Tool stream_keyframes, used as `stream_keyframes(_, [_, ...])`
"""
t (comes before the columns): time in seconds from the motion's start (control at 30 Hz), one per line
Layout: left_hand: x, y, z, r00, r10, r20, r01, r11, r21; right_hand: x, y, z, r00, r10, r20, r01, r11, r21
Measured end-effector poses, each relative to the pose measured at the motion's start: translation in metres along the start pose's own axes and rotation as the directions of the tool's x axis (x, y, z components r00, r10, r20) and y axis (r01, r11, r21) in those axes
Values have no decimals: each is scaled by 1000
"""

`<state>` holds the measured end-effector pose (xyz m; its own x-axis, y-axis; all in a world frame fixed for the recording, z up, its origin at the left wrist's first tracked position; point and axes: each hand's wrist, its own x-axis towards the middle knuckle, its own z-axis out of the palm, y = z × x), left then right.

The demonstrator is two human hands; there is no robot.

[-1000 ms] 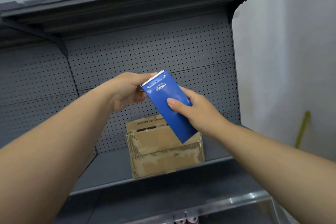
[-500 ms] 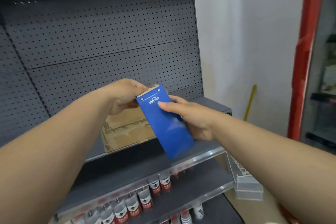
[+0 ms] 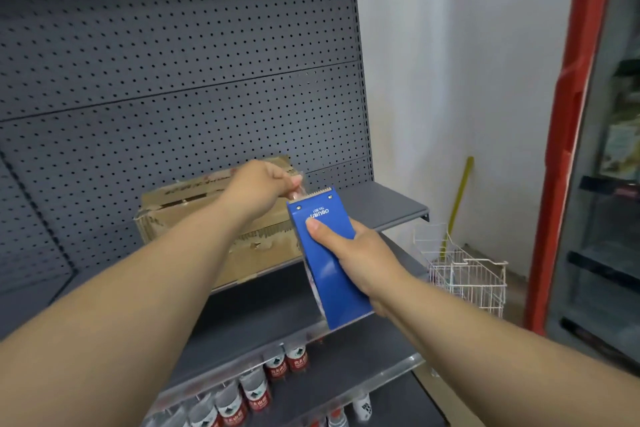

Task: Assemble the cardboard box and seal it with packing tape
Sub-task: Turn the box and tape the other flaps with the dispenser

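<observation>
While right hand (image 3: 360, 253) grips dispenser (image 3: 329, 263), left fingers (image 3: 294, 182) pinch tape (image 3: 302, 188).

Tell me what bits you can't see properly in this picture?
- Tape roll: head view, hidden inside the blue tape dispenser gripped by the right hand.
- Tape end: left hand pinches at the toothed edge; the clear strip is too faint to trace.
- Cardboard box: the left forearm covers its middle.
- Bottle labels: too small and blurred to read.
</observation>
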<state>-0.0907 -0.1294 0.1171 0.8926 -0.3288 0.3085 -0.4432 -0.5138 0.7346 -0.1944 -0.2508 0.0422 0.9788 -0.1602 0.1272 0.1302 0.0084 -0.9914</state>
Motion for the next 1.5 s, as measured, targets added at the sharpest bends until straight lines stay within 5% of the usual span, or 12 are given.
stream_keyframes(0.13, [35, 0, 2, 993, -29, -117, 29, 1000, 0, 17, 5, -14, 1000, 22, 0, -22, 1000, 1])
stream_keyframes(0.3, [78, -6, 16, 995, -9, -96, 36, 959, 281, 50, 15, -24, 996, 85, -3, -85, 994, 73])
stream_keyframes(0.57, [134, -27, 30, 963, -101, -250, 232, 784, 576, 109, 26, -31, 988, 130, 84, -142, 979, 144])
stream_keyframes(0.87, [162, -55, 44, 948, -132, -289, 297, 686, 664, 144, 40, -33, 977, 168, 128, -187, 971, 150])
stream_keyframes(1.07, [160, -71, 49, 918, -160, -364, 338, 795, 504, 153, 49, -33, 958, 238, 161, -265, 949, 172])
stream_keyframes(1.23, [162, -76, 52, 956, 129, -264, -18, 923, 385, 155, 50, -30, 945, 272, 181, -305, 934, 186])
stream_keyframes(1.37, [163, -80, 46, 973, 150, -177, -58, 895, 443, 158, 51, -28, 934, 301, 191, -332, 930, 158])
stream_keyframes(1.5, [158, -73, 33, 996, 63, 57, -84, 808, 583, 161, 54, -28, 925, 314, 215, -348, 927, 139])
